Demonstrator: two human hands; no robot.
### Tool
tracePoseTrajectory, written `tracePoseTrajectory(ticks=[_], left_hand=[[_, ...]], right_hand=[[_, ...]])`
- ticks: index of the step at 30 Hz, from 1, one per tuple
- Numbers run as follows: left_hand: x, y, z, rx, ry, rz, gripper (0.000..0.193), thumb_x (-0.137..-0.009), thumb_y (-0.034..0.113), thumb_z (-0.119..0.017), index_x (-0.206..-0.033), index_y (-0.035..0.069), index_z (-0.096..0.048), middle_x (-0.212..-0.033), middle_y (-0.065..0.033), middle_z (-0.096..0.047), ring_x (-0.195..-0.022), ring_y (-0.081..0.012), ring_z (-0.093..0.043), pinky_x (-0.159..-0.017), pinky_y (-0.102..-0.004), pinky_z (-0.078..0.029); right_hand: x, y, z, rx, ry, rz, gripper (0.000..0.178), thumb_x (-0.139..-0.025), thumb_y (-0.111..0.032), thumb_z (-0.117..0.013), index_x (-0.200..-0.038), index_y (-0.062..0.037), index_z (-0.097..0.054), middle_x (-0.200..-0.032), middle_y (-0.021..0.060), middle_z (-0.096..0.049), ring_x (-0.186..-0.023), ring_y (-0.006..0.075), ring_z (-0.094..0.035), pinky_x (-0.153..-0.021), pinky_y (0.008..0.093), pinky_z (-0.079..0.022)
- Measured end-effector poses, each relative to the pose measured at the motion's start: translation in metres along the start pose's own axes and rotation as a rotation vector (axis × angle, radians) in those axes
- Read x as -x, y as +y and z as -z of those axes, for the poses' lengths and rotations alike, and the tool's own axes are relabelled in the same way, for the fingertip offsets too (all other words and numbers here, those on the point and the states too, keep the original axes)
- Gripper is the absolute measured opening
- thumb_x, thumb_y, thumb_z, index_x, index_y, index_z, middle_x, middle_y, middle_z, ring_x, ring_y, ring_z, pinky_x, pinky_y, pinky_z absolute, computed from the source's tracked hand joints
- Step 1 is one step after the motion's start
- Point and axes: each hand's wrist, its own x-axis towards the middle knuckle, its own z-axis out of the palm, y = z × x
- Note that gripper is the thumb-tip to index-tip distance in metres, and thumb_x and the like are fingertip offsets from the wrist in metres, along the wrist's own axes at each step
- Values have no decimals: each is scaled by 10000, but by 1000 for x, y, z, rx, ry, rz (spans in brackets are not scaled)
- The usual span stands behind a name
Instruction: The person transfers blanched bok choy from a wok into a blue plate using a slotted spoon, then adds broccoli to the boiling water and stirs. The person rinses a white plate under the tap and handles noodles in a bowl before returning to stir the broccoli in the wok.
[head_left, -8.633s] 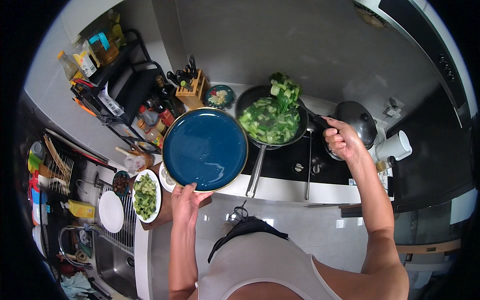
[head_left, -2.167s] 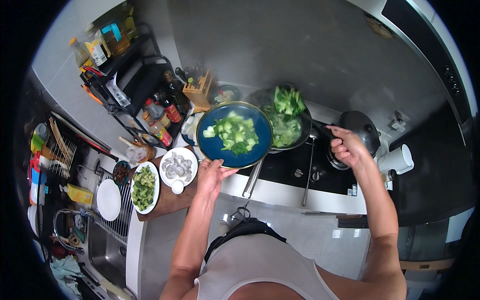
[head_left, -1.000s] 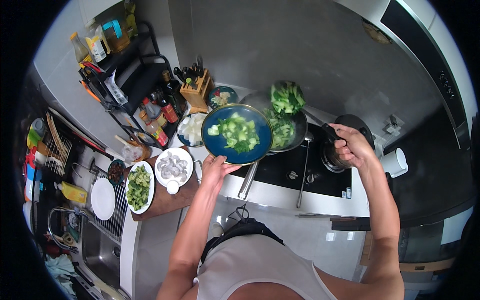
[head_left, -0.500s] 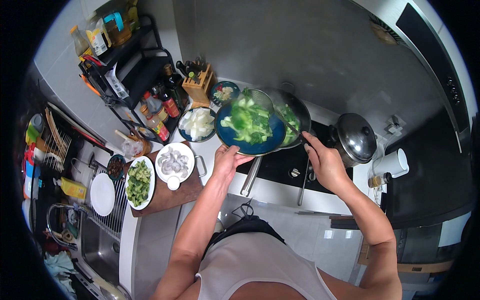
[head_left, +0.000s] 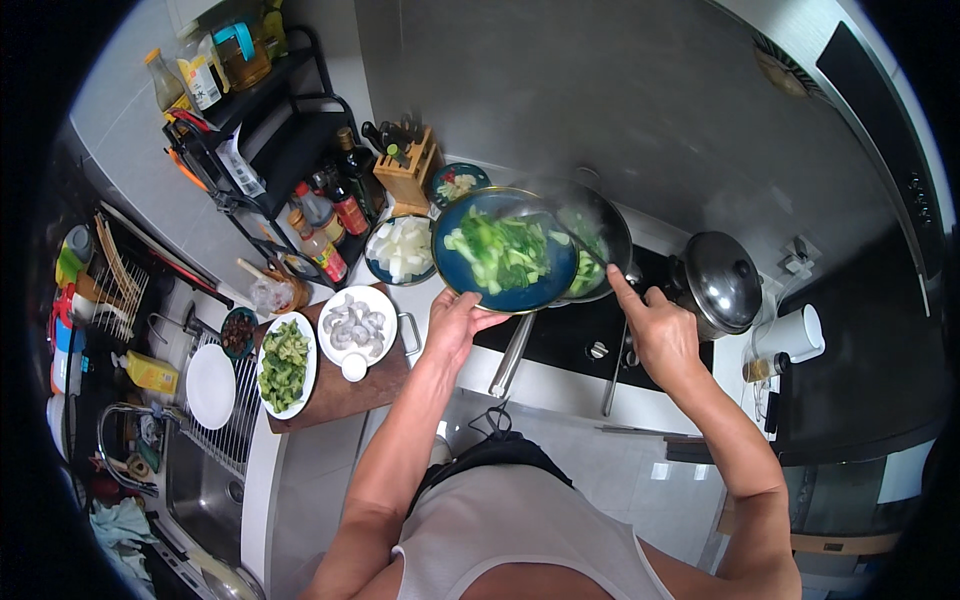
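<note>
My left hand point(head_left: 455, 325) grips the near rim of a dark blue plate point(head_left: 520, 298), thumb on top, holding it up over the stove's left side. Chopped leafy greens point(head_left: 495, 248) lie in the plate. My right hand point(head_left: 660, 335) is closed round the dark handle of a skimmer point(head_left: 588, 250), its index finger stretched along it. The skimmer's head reaches over the plate's far right part and is blurred. Behind the plate, partly covered by it, a steaming wok point(head_left: 622, 230) holds more greens point(head_left: 590, 235). The wok's metal handle point(head_left: 513, 355) points toward me.
A lidded pot point(head_left: 720, 283) stands right of the wok. On the left are a plate of white chunks point(head_left: 402, 249), a bowl of shrimp point(head_left: 357, 325), an oval plate of green pieces point(head_left: 286, 365), a cutting board point(head_left: 340, 398), a knife block point(head_left: 408, 175) and a sink point(head_left: 205, 500).
The skimmer's head, earlier plainly seen over the plate's far edge with greens on it, has tipped and dropped closer to the plate. Greens now lie lower in the plate. The view has shifted slightly.
</note>
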Motion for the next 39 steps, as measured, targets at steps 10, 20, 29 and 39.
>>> tracePoseTrajectory(ticks=[10,20,29,39], left_hand=[[0,-1,15,40,38,-33,230,-928,-43,-458,-1146,-101,-507,-1080,-259,-670,-918,-363,-728,-818,-493,-638],[23,20,35,0,122,-136,265,-927,-27,-502,-1185,-87,-511,-1103,-240,-661,-931,-368,-718,-816,-520,-631],[56,34,65,6,223,-209,259,-929,-32,-520,-1184,-76,-529,-1087,-216,-670,-881,-332,-725,-771,-491,-648],[74,48,79,10,260,-210,263,-928,-54,-489,-1188,-79,-518,-1134,-218,-660,-929,-345,-723,-773,-477,-651]], right_hand=[[-11,16,5,-290,174,-147,479,-930,-88,-625,-1399,-164,-564,-655,163,-574,-548,354,-605,-518,445,-485],[-31,104,-103,-138,-83,-381,370,-975,-177,-525,-1332,-90,-575,-778,281,-656,-746,466,-648,-704,568,-515],[3,129,-119,-605,-211,-502,328,-972,-139,-528,-1266,-34,-627,-917,213,-709,-770,383,-685,-738,459,-537],[-17,75,-79,-1400,-679,-1158,322,-1050,-137,-425,-1340,-95,-561,-667,28,-515,-446,64,-362,-377,208,-260]])
